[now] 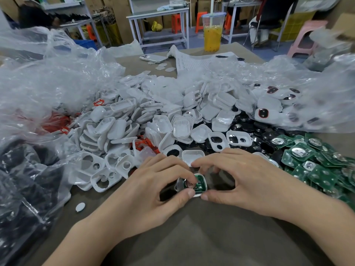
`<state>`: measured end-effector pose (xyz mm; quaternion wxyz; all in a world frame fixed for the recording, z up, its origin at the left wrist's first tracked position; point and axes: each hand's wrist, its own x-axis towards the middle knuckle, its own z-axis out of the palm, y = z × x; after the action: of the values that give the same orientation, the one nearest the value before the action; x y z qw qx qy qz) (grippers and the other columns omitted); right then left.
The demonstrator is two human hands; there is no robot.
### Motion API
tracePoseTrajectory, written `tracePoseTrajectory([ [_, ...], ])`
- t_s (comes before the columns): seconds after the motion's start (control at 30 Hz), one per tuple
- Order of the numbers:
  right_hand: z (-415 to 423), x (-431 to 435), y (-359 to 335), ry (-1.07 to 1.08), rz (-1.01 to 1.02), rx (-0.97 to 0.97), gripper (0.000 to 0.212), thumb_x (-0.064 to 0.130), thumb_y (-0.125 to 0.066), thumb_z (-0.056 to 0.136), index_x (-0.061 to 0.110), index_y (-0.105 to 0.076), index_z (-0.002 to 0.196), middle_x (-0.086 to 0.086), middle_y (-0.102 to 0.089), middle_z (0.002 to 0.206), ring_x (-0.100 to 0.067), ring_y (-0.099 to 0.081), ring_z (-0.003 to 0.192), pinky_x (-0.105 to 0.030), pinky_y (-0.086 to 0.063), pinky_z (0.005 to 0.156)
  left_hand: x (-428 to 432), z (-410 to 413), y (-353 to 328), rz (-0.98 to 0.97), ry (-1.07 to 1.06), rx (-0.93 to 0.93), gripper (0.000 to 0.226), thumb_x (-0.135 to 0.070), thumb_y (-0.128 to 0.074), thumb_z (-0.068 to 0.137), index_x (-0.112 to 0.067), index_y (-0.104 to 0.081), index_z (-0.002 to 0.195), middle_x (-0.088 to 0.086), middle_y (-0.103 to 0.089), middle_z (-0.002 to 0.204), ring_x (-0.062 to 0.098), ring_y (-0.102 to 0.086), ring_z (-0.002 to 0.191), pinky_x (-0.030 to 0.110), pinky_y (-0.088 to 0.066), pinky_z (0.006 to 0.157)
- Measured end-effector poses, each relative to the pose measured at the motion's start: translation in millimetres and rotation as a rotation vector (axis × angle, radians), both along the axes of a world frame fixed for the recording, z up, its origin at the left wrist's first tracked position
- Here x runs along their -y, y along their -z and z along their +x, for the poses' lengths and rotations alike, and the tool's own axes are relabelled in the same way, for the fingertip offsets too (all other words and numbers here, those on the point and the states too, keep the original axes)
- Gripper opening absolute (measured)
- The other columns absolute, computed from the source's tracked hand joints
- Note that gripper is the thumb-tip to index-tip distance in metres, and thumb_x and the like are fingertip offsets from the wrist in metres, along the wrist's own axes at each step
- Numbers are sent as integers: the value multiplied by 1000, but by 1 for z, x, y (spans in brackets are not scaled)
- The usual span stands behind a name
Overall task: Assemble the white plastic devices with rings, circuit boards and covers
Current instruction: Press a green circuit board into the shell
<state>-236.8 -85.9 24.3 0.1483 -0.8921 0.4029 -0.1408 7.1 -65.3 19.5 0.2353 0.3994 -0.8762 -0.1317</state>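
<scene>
A white plastic device shell (202, 184) with a green circuit board (197, 181) inside it lies on the table between my hands. My left hand (153, 189) pinches it from the left, thumb below and fingertips pressing on the board. My right hand (247, 181) pinches its right edge, thumb at the lower corner, fingers arched over the top. Behind them lie a heap of white covers (172, 120), white frames with holes (99, 175), red rings (146, 144), black discs (249, 129) and green circuit boards (315, 160).
Crumpled clear plastic bags (48, 83) spread on the left and on the right. A black-filled bag (25, 189) sits at the left edge. A drink cup (212, 31), a phone (152, 58) and a paper sheet (194, 62) are at the table's far side.
</scene>
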Motion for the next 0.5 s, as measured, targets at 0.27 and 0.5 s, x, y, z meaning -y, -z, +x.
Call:
tracePoseTrajectory([
  [0.27, 1, -1, -4, -28, -1, 3, 31, 68, -53, 85, 47, -57, 108, 28, -60, 110, 2, -51, 109, -27, -43, 95, -1, -1, -1, 2, -10, 2, 14, -42, -58, 97, -34, -67, 105, -23, -60, 111, 6, -57, 109, 31, -44, 93],
  [0.5, 1, -1, -2, -30, 5, 26, 29, 68, -54, 86, 46, -62, 104, 29, -62, 110, 0, -53, 108, -29, -45, 94, -2, 0, -1, 12, -21, 11, 16, -43, -59, 97, -36, -68, 107, -24, -59, 112, 6, -56, 111, 30, -43, 94],
])
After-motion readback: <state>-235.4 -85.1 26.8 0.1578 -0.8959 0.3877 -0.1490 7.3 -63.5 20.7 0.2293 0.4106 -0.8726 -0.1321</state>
